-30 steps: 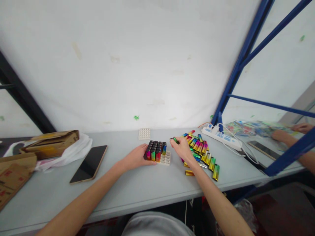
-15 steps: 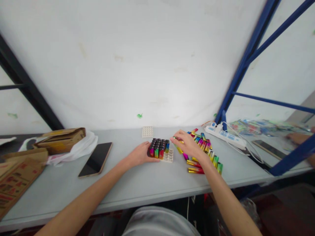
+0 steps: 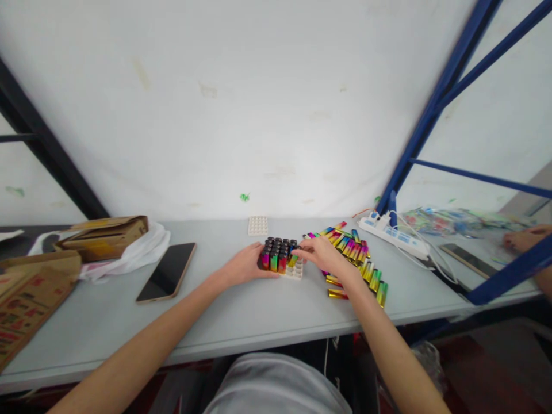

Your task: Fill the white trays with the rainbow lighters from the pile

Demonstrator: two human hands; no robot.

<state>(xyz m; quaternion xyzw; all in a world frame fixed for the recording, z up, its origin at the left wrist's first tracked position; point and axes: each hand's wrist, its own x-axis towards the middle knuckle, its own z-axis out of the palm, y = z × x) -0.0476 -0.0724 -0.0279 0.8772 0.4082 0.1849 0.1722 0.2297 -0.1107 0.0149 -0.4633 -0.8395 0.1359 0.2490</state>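
A white holder tray [image 3: 295, 272] stands on the grey table [image 3: 241, 322], mostly filled with upright rainbow-coloured lighters [image 3: 278, 255]. My left hand [image 3: 245, 265] grips the tray's left side, fingers curled against it. My right hand [image 3: 321, 256] reaches over the tray's right edge, fingertips pinched on a lighter at the tray. To the right lies a pile of several loose rainbow lighters [image 3: 360, 261] on their sides.
A second small white tray [image 3: 257, 225] sits behind. A phone [image 3: 167, 271] lies to the left, beside cardboard boxes [image 3: 103, 236] and a white bag. A power strip [image 3: 394, 236] and blue frame post [image 3: 425, 109] stand right; another person's hand [image 3: 524, 237] is far right.
My right hand moved left from above the loose pile to the tray's right edge with a lighter in its fingers. My left hand stayed on the tray.
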